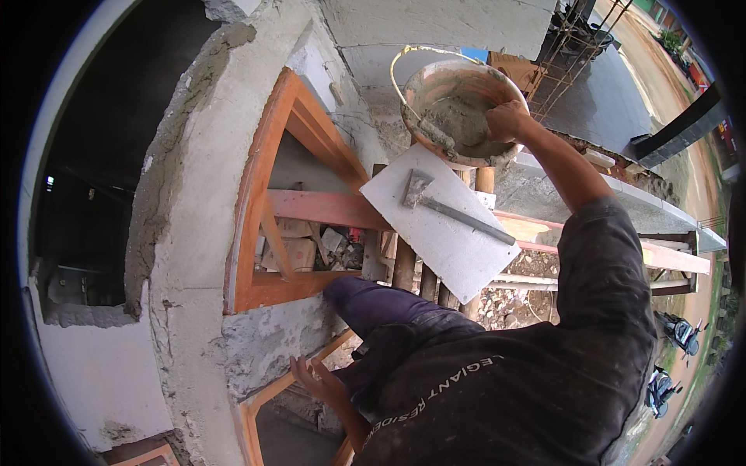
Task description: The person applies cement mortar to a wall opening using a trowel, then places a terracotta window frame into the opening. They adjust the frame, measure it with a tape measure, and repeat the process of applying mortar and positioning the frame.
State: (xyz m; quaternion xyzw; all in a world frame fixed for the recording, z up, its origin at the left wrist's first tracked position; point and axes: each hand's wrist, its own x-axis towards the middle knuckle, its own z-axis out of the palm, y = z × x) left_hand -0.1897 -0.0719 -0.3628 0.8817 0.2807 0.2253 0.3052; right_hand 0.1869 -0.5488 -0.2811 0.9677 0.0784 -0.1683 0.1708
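Two hands at work: the right hand (507, 118) digs, fingers curled, into wet grey mortar in the round orange bucket (458, 109) up on the scaffold, loading step, while the left hand (311, 378) rests open-fingered on the orange wooden window frame (256, 194).

right hand (507, 120) fingertips buried in grey mortar inside round orange bucket (458, 109); left hand (315, 380) palm hidden against wall
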